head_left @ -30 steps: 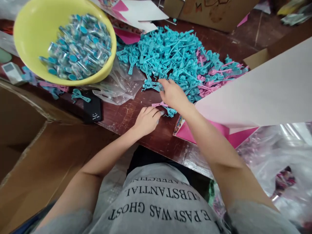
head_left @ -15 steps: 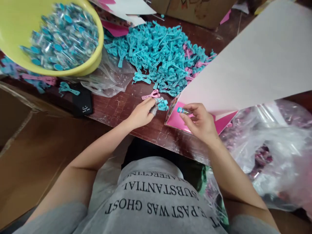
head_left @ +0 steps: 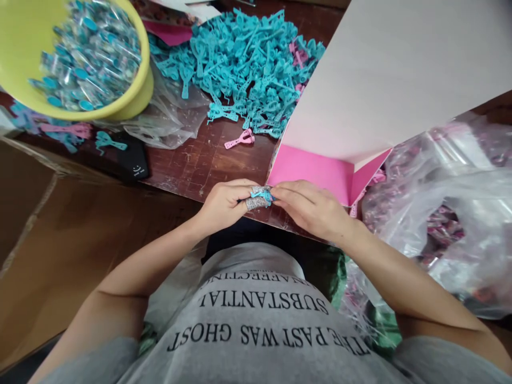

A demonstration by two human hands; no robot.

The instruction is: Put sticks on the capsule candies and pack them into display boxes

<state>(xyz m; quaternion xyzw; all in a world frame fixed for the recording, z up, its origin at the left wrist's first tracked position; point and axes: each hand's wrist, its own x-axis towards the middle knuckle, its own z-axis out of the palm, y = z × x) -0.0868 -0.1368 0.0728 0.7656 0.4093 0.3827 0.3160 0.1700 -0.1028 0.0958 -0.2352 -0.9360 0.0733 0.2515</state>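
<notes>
In front of my body, at the table's front edge, my two hands meet. My left hand [head_left: 228, 205], with grey wrapping on its finger and thumb tips, is closed on a small turquoise plastic piece [head_left: 261, 196]. From the other side my right hand [head_left: 314, 208] pinches at that piece's end, fingers pressed together. The small turquoise-capped clear tube it held is mostly hidden behind the fingers. Beyond the hands lies a pink plastic piece [head_left: 240, 139] with a slotted handle and an open rounded end. Farther back is a heap of similar turquoise pieces [head_left: 244, 69].
A yellow basin [head_left: 147, 88] of capped tubes stands at the left, beside a clear plastic bag [head_left: 176, 114] and a black smiley-marked object [head_left: 138, 160]. An open pink-and-white box [head_left: 308, 165] is just past my right hand. Bulging clear bags [head_left: 404, 234] fill the right side.
My right hand has moved left and nearer my body, bringing the tube to the turquoise piece. My left hand has drawn back with that piece, leaving the pink one on the table.
</notes>
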